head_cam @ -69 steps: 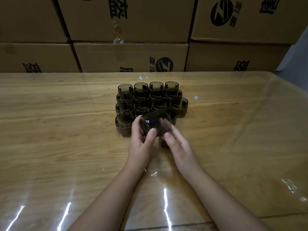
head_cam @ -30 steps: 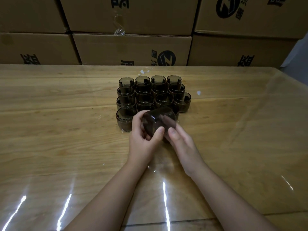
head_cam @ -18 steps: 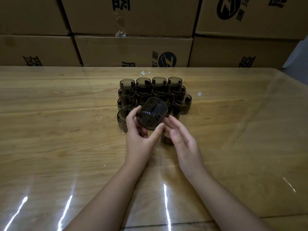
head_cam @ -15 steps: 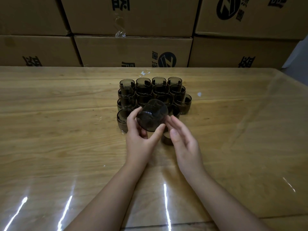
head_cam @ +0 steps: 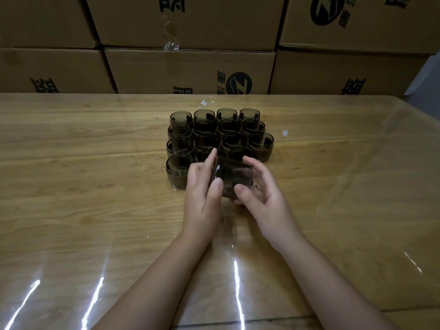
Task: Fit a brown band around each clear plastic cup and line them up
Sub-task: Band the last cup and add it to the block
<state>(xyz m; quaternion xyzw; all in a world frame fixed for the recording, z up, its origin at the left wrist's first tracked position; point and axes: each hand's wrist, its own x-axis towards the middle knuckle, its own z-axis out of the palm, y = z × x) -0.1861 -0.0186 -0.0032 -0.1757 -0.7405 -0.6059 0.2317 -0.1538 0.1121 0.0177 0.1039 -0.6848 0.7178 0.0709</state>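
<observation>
A: What lies around the work?

B: Big brown cardboard boxes (head_cam: 190,70) with black print stand stacked along the far edge of the long pale wooden table (head_cam: 71,198). A glossy clear plastic sheet (head_cam: 357,234) covers the tabletop and throws back streaks of light. Small white scraps (head_cam: 285,132) lie on it, one just right of the cups and one just behind them.

A: Does anything get in the way?

B: The person's own hands do. They sit in front of the near row of the block of small smoky clear plastic cups with brown bands (head_cam: 228,126). Only the leftmost cup of that row (head_cam: 177,172) shows whole.

A: What are the hands doing?

B: The left hand (head_cam: 202,186) and the right hand (head_cam: 264,201) both grasp one more small clear plastic cup (head_cam: 234,178). Their thumbs are on its near side and their fingers round its sides. It is held tilted at the near edge of the block. It is blurred, so whether its band is seated cannot be told.

A: And the counts?

B: Six boxes are partly in view, three over three. Thirteen standing cups can be counted, in rows of four, four, four and one. There is also one cup in the hands, and two scraps.
</observation>
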